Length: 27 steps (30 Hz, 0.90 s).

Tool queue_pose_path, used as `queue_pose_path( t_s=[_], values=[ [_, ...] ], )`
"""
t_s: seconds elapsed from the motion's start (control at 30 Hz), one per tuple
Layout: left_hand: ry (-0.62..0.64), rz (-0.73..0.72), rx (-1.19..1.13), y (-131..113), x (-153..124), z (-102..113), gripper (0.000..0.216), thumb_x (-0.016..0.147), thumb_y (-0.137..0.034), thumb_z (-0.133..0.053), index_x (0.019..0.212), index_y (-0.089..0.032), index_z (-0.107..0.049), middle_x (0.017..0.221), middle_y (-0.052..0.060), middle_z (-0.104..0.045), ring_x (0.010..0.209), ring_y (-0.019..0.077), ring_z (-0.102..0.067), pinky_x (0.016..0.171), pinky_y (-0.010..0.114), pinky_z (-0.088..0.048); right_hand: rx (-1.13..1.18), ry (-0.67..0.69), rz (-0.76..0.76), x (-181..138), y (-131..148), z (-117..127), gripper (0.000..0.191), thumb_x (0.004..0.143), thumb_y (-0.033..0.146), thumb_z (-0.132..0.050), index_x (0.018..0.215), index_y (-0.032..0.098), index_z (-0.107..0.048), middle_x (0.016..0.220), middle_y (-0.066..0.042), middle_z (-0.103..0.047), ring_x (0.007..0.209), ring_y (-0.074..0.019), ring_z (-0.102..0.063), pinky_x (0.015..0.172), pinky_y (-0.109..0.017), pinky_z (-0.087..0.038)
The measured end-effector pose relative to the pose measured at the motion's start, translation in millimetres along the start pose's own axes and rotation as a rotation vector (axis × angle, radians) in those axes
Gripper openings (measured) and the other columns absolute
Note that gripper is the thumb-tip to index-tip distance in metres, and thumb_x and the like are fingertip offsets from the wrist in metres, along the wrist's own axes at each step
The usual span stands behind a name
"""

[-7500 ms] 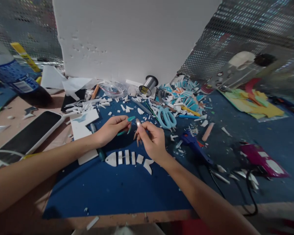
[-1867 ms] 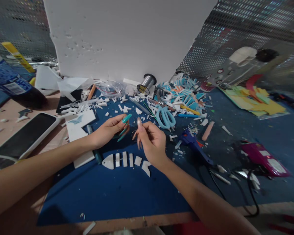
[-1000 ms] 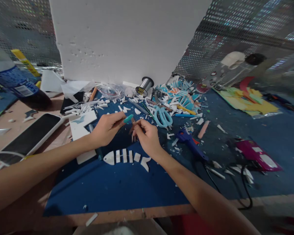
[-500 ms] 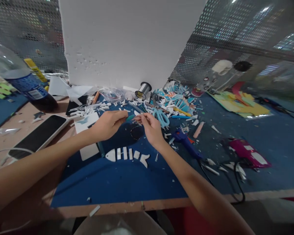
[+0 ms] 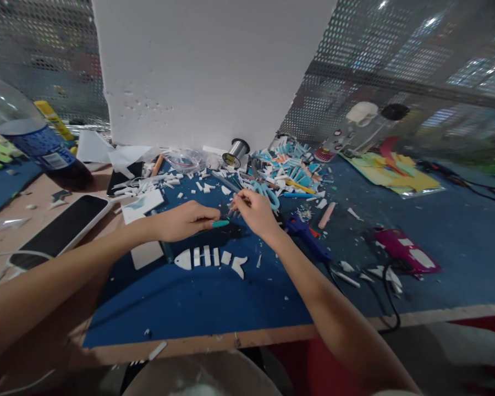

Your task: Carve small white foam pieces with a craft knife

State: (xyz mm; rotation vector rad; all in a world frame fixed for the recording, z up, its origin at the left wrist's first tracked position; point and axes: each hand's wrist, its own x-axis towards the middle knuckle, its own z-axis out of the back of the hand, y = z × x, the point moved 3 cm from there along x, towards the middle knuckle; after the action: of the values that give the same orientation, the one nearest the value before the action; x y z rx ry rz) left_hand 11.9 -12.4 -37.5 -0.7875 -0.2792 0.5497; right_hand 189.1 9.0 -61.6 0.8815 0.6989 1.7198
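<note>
Above the mat's middle, my left hand [image 5: 192,220] is closed, and a small tapered teal piece [image 5: 220,224] sticks out from under its fingers. The kind of thing it belongs to is hidden. My right hand [image 5: 251,209] is pinched close beside it, fingertips nearly meeting the left ones. Whatever lies in that pinch is too small to make out. Nearer me, flat white cut pieces lie in a row shaped like a fish skeleton: a head [image 5: 182,259], several body strips [image 5: 207,256] and a forked tail [image 5: 239,267].
Behind the hands lie a wire spool [image 5: 236,153], light-blue scissors [image 5: 268,195] and a heap of scraps [image 5: 299,159]. A blue glue gun [image 5: 309,236] and a magenta object [image 5: 408,250] are right. Left are a phone [image 5: 61,231], a bottle [image 5: 45,154] and white card [image 5: 146,256].
My left hand has moved slightly right and toward me, bringing the teal piece lower. My right hand stays pinched near the same place. The whole view has shifted a little.
</note>
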Motion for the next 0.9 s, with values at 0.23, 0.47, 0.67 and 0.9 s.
queue_pose_path(
  t_s=[0.23,0.47,0.67,0.9],
  values=[
    [0.197,0.021,-0.177,-4,-3,5,0.032,0.091,-0.027,-0.04,0.062,-0.019,-0.032,0.056,-0.004,-0.024,0.047,0.0083,-0.021,0.048,0.026,-0.019,-0.012,0.055,0.04,-2,1,-5,0.031,0.087,0.035,-0.049,0.059,0.02,-0.054,0.055,-0.001,-0.06,0.05,-0.0151,-0.056,0.054,-0.029,-0.043],
    [0.288,0.076,-0.331,-5,-8,10,0.035,0.088,-0.032,-0.048,0.057,-0.018,-0.04,0.055,-0.003,-0.027,0.046,0.0092,-0.021,0.046,0.026,-0.022,0.075,0.092,-0.011,-3,-2,-8,0.037,0.087,0.04,-0.049,0.056,0.02,-0.052,0.049,-0.001,-0.059,0.044,-0.0148,-0.057,0.05,-0.029,-0.047],
    [0.344,0.099,-0.275,-2,-12,18,0.031,0.086,-0.03,-0.051,0.058,-0.018,-0.044,0.056,-0.002,-0.03,0.048,0.0096,-0.025,0.046,0.025,-0.024,0.092,0.125,-0.011,-4,-5,-12,0.039,0.089,0.038,-0.045,0.056,0.019,-0.052,0.05,-0.001,-0.06,0.043,-0.0139,-0.059,0.048,-0.028,-0.05],
    [0.254,0.106,-0.115,-1,-7,17,0.035,0.09,-0.033,-0.04,0.06,-0.019,-0.032,0.056,-0.004,-0.025,0.046,0.0086,-0.023,0.047,0.025,-0.022,0.062,0.063,0.034,-6,4,-11,0.04,0.09,0.045,-0.043,0.06,0.02,-0.053,0.056,-0.002,-0.06,0.054,-0.0155,-0.06,0.059,-0.03,-0.048]
  ],
)
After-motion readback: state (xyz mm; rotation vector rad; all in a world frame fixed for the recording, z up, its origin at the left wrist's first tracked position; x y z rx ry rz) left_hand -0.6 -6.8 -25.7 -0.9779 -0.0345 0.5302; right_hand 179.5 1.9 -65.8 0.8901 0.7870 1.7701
